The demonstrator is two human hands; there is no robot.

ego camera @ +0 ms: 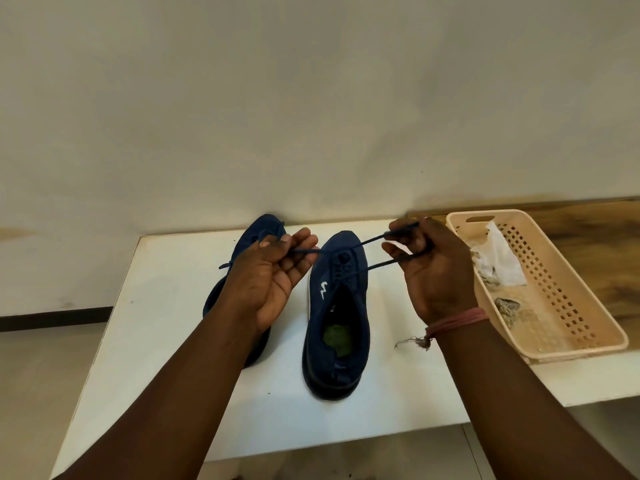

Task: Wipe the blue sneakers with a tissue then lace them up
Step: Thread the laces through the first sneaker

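Two blue sneakers stand side by side on a white table [166, 341], toes toward the wall. The right sneaker [337, 313] shows a white logo and a green insole. Its dark blue lace [372, 241] runs out from the upper eyelets to both sides. My left hand [273, 271] pinches one lace end left of the shoe. My right hand [433, 268] grips the other stretch of lace, pulled taut to the right. The left sneaker [258, 233] is largely hidden behind my left hand and forearm; a lace end of its own sticks out at its left.
A beige perforated plastic basket [568, 306] sits at the right on a wooden surface, holding crumpled white tissue [498, 261] and dirty scraps. The wall rises right behind the shoes. The table's front and left edges drop to a tiled floor.
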